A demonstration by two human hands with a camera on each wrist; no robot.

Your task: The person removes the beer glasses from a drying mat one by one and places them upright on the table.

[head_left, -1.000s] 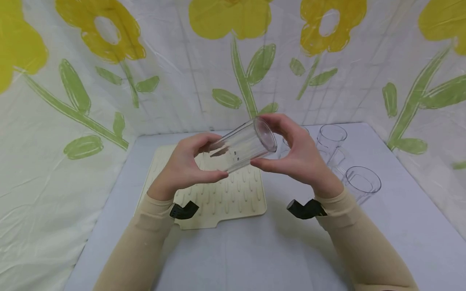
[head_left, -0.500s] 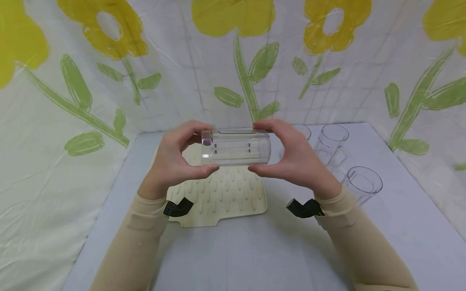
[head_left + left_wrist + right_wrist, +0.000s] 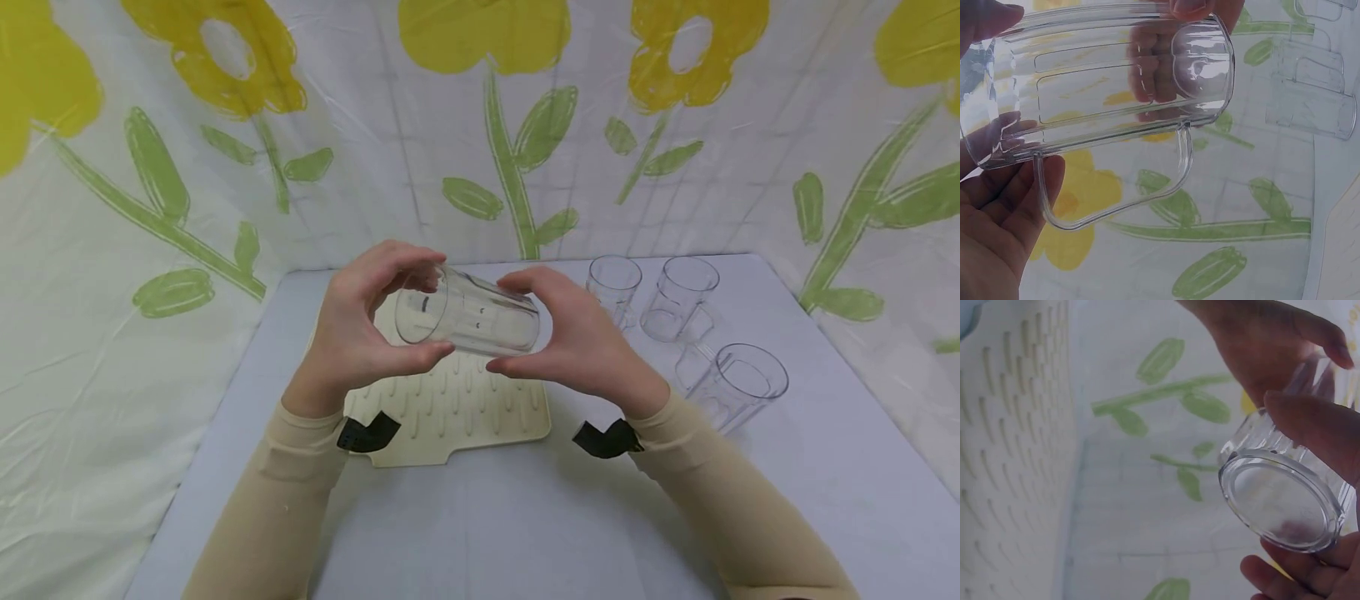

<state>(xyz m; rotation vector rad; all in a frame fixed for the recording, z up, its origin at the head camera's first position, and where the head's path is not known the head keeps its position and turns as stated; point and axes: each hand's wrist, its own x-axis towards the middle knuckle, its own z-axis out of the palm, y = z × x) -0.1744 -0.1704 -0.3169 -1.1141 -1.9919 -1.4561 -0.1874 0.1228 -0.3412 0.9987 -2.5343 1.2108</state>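
A clear glass mug (image 3: pixel 483 321) is held sideways in the air above a cream drying mat (image 3: pixel 450 417). My left hand (image 3: pixel 348 325) grips its rim end, fingers on top and thumb below. At the base end, my right hand (image 3: pixel 581 342) holds it in the same way. The mug's open mouth faces left and a little toward the head camera. In the left wrist view, the mug's handle (image 3: pixel 1116 215) shows, with no finger through it. The right wrist view shows the thick round base (image 3: pixel 1279 506) between thumb and fingers.
On the right of the white table (image 3: pixel 525 525) stand three more glass mugs: one at the back (image 3: pixel 615 283), one beside it (image 3: pixel 678 300), one nearer (image 3: pixel 738 387). A white sheet (image 3: pixel 375 208) painted with yellow flowers hangs behind and at the sides.
The mug has turned between the hands: its right end faced the head camera, then it lay side-on, and now its left end does. My right hand has shifted left and slightly down.
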